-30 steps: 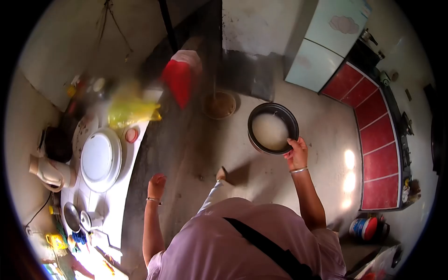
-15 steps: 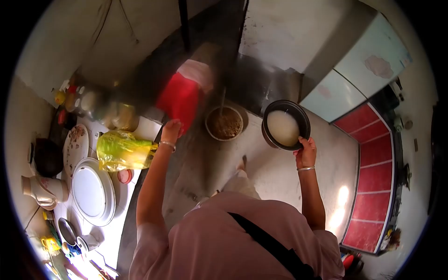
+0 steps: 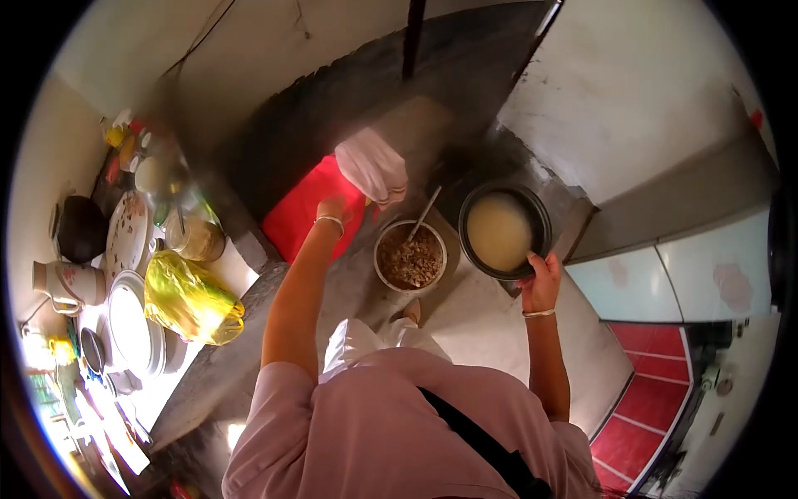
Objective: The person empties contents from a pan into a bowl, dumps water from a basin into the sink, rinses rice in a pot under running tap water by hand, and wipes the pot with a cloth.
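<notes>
My right hand (image 3: pixel 541 283) grips the rim of a dark round pot (image 3: pixel 544 218), with the thumb by the inside edge. Cloudy, whitish liquid (image 3: pixel 497 229) fills much of the pot. My left hand (image 3: pixel 334 213) is over a bright red sheet-like thing (image 3: pixel 301 218), whose kind I cannot make out; its fingers are blurred against the red. A pale pink cloth (image 3: pixel 371 166) lies at the far end of the red thing. Between my hands, lower down, stands a bucket (image 3: pixel 379 270) of brown, lumpy mash with a handled utensil (image 3: pixel 426 212) leaning in it.
On the left, a white counter (image 3: pixel 241 291) carries a yellow plastic bag (image 3: pixel 189 303), a jar (image 3: pixel 199 239), a white lidded basin (image 3: pixel 133 324), a patterned tray (image 3: pixel 125 241) and a jug (image 3: pixel 68 283). Red-panelled cabinets (image 3: pixel 657 412) stand at right. A dark ledge (image 3: pixel 349 83) runs along the far wall.
The view has turned. My left hand has moved from the near edge of the red thing to over its surface. My right hand still holds the pot.
</notes>
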A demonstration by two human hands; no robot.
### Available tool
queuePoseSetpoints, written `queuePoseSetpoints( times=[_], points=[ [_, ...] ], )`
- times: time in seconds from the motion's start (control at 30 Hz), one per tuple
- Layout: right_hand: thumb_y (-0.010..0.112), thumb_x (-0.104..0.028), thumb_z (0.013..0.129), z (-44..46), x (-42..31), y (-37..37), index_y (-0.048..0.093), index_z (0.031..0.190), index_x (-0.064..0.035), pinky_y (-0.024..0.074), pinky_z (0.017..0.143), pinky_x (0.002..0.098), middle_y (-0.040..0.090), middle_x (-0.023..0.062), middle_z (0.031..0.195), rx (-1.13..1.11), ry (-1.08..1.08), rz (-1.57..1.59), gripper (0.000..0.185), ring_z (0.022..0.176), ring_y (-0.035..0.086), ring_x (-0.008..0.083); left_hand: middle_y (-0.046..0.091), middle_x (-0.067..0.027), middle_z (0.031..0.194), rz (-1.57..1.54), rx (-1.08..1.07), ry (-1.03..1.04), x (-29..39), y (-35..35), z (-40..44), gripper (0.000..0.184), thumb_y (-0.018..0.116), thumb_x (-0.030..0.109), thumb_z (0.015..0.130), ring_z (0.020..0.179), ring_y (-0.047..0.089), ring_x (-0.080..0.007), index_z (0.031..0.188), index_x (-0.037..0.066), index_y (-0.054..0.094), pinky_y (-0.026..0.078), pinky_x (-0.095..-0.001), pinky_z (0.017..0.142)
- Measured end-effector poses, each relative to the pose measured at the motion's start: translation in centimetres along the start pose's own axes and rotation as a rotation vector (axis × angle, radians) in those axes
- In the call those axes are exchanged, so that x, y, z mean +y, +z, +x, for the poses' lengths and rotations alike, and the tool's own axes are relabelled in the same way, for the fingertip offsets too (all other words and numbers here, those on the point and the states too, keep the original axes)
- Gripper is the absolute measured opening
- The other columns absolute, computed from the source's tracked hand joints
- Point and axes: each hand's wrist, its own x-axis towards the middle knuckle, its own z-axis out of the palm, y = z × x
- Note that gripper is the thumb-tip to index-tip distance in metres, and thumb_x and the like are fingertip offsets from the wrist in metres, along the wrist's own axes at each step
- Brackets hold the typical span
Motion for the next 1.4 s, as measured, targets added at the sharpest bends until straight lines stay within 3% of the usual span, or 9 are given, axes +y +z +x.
queuePoseSetpoints(
  times=[0.03,0.23,0.5,0.63,0.9,1.0,1.1,1.2,1.4],
  points=[
    [0.058,-0.007,0.078,1.4,0.0,0.8,0.048,0.075,-0.0094,0.0374,0.034,0.0228,0.054,0.0009,0.063,-0.006,0.013,0.008,0.011,0.041,0.046,0.0093,0.056,-0.0069,0.097,0.176,0.0,0.246,-4.7,-0.5,3.7,0.022,0.054,0.019,0.083,0.083,0.057,-0.0241,0.104,0.011,0.052,0.049,-0.0407,0.068],
    [0.058,-0.006,0.077,7.0,1.1,5.3,0.048,0.074,-0.0088,0.0384,0.033,0.0218,0.055,0.0023,0.062,-0.094,0.108,-0.019,0.01,0.038,0.046,0.0102,0.055,-0.004,0.091,-0.585,0.275,-0.294,9.5,5.0,-1.1,0.016,0.055,0.019,0.083,0.076,0.054,-0.0179,0.096,0.01,0.054,0.048,-0.0348,0.066],
    [0.058,-0.007,0.077,10.4,2.8,11.4,0.047,0.073,-0.0082,0.0385,0.032,0.0229,0.055,0.0035,0.061,-0.124,0.152,-0.088,0.012,0.037,0.048,0.0113,0.052,-0.0033,0.057,-0.526,0.31,-0.523,12.2,6.3,1.6,0.018,0.056,0.017,0.079,0.047,0.049,-0.0152,0.064,0.008,0.053,0.042,-0.0291,0.046],
    [0.058,-0.007,0.077,10.9,2.6,14.9,0.045,0.075,-0.0084,0.0381,0.033,0.0255,0.054,0.0037,0.062,-0.174,0.177,-0.075,0.013,0.039,0.048,0.013,0.057,-0.0072,0.063,-0.401,0.169,-0.297,10.9,5.5,2.4,0.014,0.05,0.016,0.076,0.052,0.053,-0.021,0.071,0.007,0.059,0.044,-0.0341,0.05],
    [0.06,-0.008,0.076,13.3,3.0,19.6,0.044,0.074,-0.0096,0.0382,0.035,0.0248,0.055,0.0043,0.065,-0.253,0.171,-0.04,0.016,0.042,0.05,0.0151,0.06,-0.0033,0.092,-1.455,0.189,-0.418,17.1,3.4,-2.6,0.021,0.038,0.016,0.089,0.082,0.054,-0.0195,0.095,0.006,0.055,0.045,-0.0313,0.066],
    [0.061,-0.009,0.075,14.2,2.8,21.8,0.044,0.074,-0.0105,0.0359,0.035,0.0253,0.054,0.004,0.063,-0.255,0.199,0.012,0.017,0.042,0.049,0.0154,0.06,-0.0062,0.079,-1.132,-0.156,-0.621,13.1,3.0,-2.7,0.02,0.037,0.013,0.09,0.058,0.053,-0.0126,0.095,0.005,0.055,0.041,-0.02,0.047],
    [0.062,-0.01,0.075,14.7,2.0,23.7,0.047,0.076,-0.0115,0.0328,0.037,0.0244,0.054,0.0032,0.063,-0.304,0.234,0.039,0.015,0.043,0.048,0.0145,0.057,-0.0036,0.073,-1.209,-0.444,-0.315,17.0,1.8,-5.2,0.013,0.045,0.013,0.089,0.052,0.048,-0.0069,0.094,0.006,0.055,0.035,-0.0175,0.038],
    [0.062,-0.009,0.074,15.8,1.7,25.2,0.049,0.076,-0.0126,0.0327,0.038,0.0234,0.054,0.0024,0.063,-0.332,0.267,0.068,0.015,0.044,0.048,0.0138,0.056,-0.0001,0.068,-0.9,-0.293,-0.123,20.6,0.4,-7.1,0.013,0.047,0.017,0.09,0.052,0.047,-0.0065,0.091,0.008,0.056,0.033,-0.0181,0.038],
    [0.064,-0.008,0.072,16.5,1.1,27.8,0.049,0.075,-0.0125,0.0338,0.04,0.0221,0.054,0.0017,0.062,-0.276,0.305,0.084,0.016,0.046,0.048,0.0134,0.059,-0.0023,0.086,-0.452,-0.129,0.364,21.4,1.5,-7.6,0.016,0.05,0.01,0.087,0.078,0.054,-0.0091,0.094,0.001,0.061,0.045,-0.0232,0.072]
  ],
)
